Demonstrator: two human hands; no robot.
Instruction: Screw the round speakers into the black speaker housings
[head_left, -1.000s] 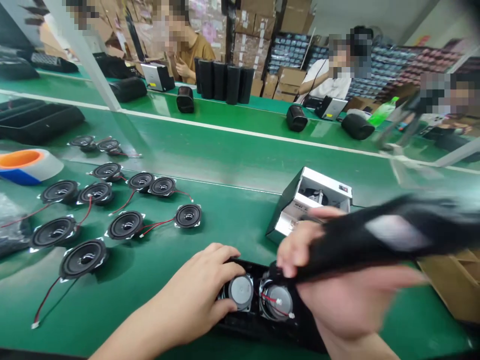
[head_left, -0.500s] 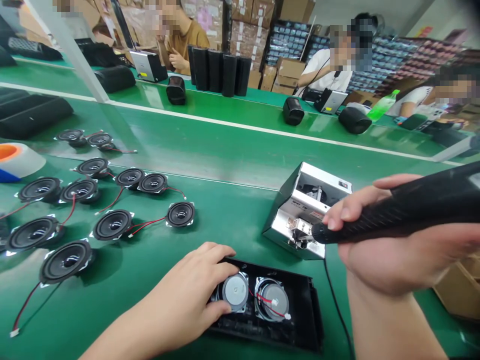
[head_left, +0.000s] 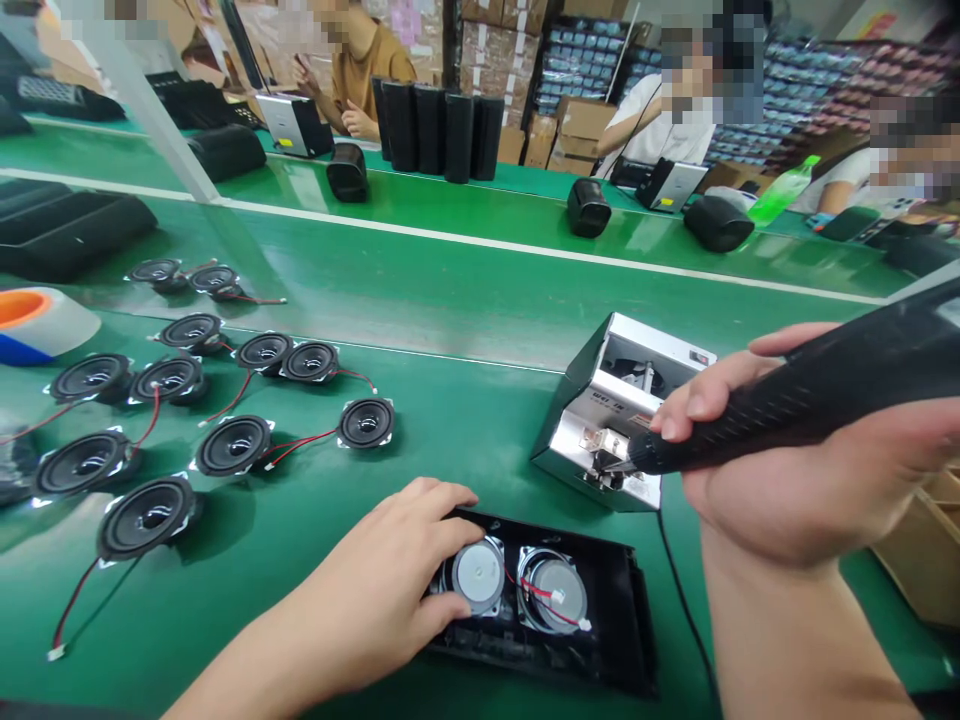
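My left hand (head_left: 409, 560) grips the left end of a black speaker housing (head_left: 611, 610) lying on the green bench. Its thumb and fingers close around the left speaker driver (head_left: 478, 577) in that housing. A second speaker driver (head_left: 562, 594) sits to the right, with red wires and white plugs on top. My right hand (head_left: 795, 470) is wrapped around a black electric screwdriver (head_left: 840, 375). The screwdriver's tip is at the front outlet of a silver and black screw feeder (head_left: 630, 420), behind the housing. Whether the tip holds a screw is too small to tell.
Several loose speaker drivers (head_left: 232, 445) with red wires lie on the left of the bench, near a tape roll (head_left: 45, 320). A black cable (head_left: 682, 600) runs beside the housing. Cardboard (head_left: 919, 550) stands at the right. Across the bench, co-workers sit behind black speakers (head_left: 431, 130).
The whole view has shifted slightly, moving the bench things a little to the right. My left hand stays on the housing and the screwdriver tip stays at the screw feeder.
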